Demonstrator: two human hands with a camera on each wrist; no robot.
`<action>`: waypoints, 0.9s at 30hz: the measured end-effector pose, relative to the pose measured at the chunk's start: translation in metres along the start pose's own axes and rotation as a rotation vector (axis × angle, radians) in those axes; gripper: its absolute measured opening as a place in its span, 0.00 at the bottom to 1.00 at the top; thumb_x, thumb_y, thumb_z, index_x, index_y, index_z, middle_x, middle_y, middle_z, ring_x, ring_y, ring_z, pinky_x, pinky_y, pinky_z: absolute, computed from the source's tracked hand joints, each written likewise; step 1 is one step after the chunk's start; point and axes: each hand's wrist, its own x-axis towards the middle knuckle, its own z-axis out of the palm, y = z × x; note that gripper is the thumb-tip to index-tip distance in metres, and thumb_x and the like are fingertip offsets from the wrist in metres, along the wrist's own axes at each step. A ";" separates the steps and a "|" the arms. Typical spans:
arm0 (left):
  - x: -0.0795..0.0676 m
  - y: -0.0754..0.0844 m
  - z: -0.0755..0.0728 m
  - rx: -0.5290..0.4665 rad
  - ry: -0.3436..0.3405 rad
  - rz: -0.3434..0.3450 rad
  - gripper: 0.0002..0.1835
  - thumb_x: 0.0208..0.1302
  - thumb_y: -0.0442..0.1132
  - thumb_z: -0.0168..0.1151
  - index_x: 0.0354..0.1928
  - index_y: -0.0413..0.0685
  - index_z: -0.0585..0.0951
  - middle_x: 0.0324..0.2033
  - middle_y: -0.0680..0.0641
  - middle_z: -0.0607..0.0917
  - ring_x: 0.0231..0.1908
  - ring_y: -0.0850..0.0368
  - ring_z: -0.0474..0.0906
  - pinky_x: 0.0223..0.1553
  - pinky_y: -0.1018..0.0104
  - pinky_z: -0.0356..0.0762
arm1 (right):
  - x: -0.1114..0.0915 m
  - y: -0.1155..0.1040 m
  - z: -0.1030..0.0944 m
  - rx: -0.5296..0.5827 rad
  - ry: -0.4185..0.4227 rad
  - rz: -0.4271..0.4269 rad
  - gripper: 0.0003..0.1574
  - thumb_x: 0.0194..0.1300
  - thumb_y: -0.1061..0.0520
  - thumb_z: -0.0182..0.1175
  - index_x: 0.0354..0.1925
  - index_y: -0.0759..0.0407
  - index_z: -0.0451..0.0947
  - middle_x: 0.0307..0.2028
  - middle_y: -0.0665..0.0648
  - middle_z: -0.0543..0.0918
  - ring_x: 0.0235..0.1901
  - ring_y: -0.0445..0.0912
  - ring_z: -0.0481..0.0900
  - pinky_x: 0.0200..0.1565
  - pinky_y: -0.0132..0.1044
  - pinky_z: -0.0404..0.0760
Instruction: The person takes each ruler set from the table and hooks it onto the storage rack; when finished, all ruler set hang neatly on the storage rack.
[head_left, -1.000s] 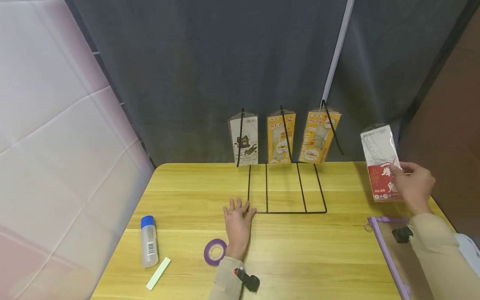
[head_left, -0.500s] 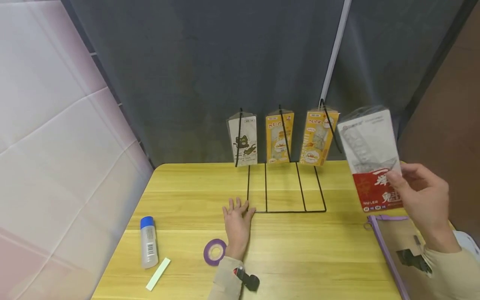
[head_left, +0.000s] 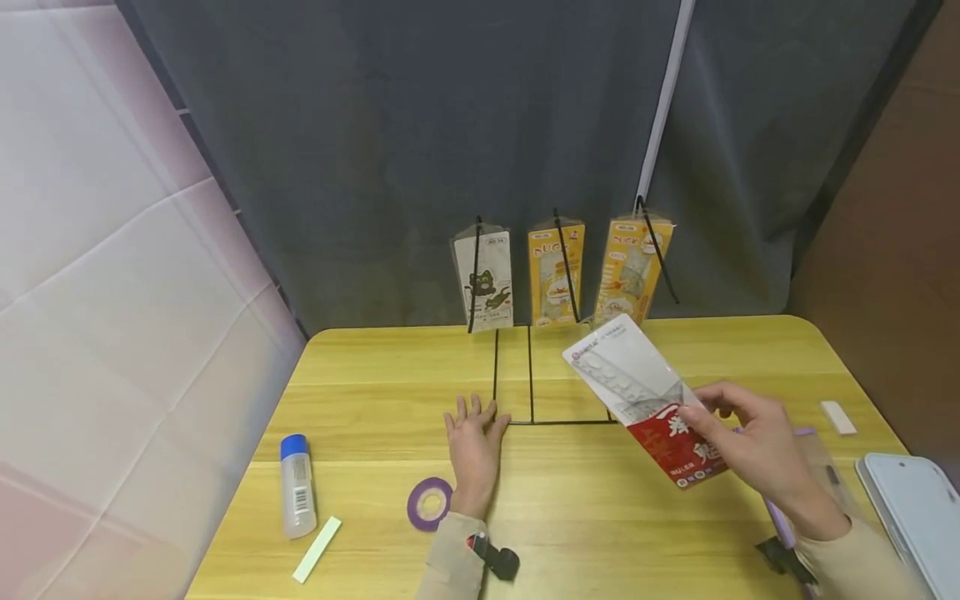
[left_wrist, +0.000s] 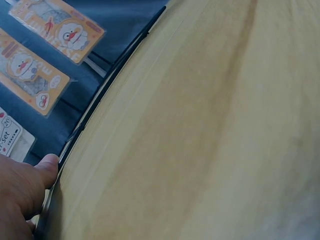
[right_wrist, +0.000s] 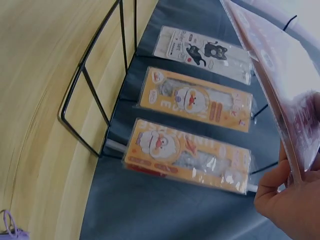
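My right hand [head_left: 765,454] pinches a white and red ruler pack [head_left: 667,446] at its right side, thumb on the front. The pack is tilted and overlaps the right part of a black wire display rack [head_left: 531,375] in the head view. In the right wrist view the ruler pack [right_wrist: 280,65] shows nearly edge-on. My left hand [head_left: 474,454] rests on the rack's front left corner with fingers spread; its thumb [left_wrist: 47,170] touches the wire. From the rack's hooks hang a white cat pack [head_left: 487,279] and two orange duck packs, one in the middle [head_left: 555,275] and one at right [head_left: 630,262].
Left on the table [head_left: 360,375] are a blue-capped bottle [head_left: 298,492], a pale green strip [head_left: 317,550] and a purple tape roll [head_left: 415,504]. At right lie a purple-edged zip pouch [head_left: 780,521], partly hidden by my arm, a small white block [head_left: 837,417] and a flat white item [head_left: 918,517].
My right hand has brought the ruler pack leftward from the table's right side to in front of the rack, tilting it further left. The left hand has stayed on the rack's corner.
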 end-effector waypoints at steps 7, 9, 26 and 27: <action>0.000 0.000 0.000 -0.009 -0.001 -0.006 0.21 0.53 0.46 0.68 0.48 0.47 0.82 0.58 0.38 0.71 0.66 0.43 0.56 0.67 0.44 0.40 | 0.008 -0.007 0.009 -0.056 0.021 0.005 0.06 0.57 0.55 0.67 0.35 0.48 0.81 0.29 0.47 0.84 0.28 0.38 0.74 0.35 0.30 0.66; 0.000 0.000 0.000 -0.009 -0.006 -0.006 0.21 0.53 0.46 0.68 0.48 0.47 0.82 0.58 0.38 0.71 0.66 0.43 0.56 0.67 0.44 0.40 | 0.010 -0.007 0.010 -0.069 0.027 0.004 0.06 0.56 0.53 0.67 0.35 0.47 0.81 0.29 0.46 0.84 0.27 0.38 0.74 0.35 0.30 0.66; 0.000 -0.001 -0.001 0.020 0.001 -0.002 0.21 0.52 0.47 0.68 0.48 0.48 0.82 0.58 0.39 0.72 0.65 0.43 0.57 0.66 0.44 0.42 | 0.091 0.007 0.064 -0.077 0.055 0.105 0.24 0.62 0.41 0.59 0.42 0.59 0.79 0.31 0.55 0.83 0.28 0.46 0.76 0.27 0.35 0.75; 0.000 -0.001 0.000 0.019 0.000 0.000 0.21 0.53 0.47 0.67 0.48 0.48 0.82 0.58 0.39 0.72 0.65 0.42 0.57 0.66 0.44 0.42 | 0.097 0.008 0.068 -0.071 0.057 0.107 0.24 0.62 0.41 0.59 0.43 0.59 0.79 0.31 0.56 0.83 0.29 0.46 0.77 0.29 0.35 0.75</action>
